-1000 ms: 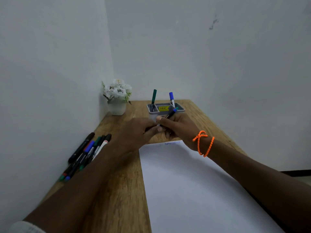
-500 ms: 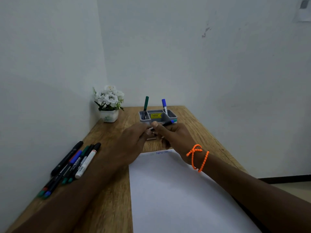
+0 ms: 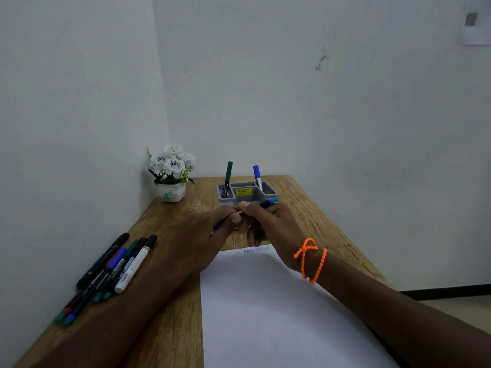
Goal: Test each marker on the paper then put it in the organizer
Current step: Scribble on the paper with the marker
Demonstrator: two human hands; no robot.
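- Our left hand [image 3: 210, 235] and right hand [image 3: 268, 224] both pinch one marker [image 3: 267, 202], just above the paper's [image 3: 279, 314] far edge, before the organizer [image 3: 269, 193].
- We judge it is being capped: push straight, then drop it in upright.

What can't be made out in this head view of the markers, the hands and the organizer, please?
- Held marker: its middle and tip are hidden by the fingers of both hands, head view.
- Yellow sticker on the organizer: print too small.
- Blue scribble on the paper: partly behind the right hand.
- Marker pile: overlapping, count unclear.
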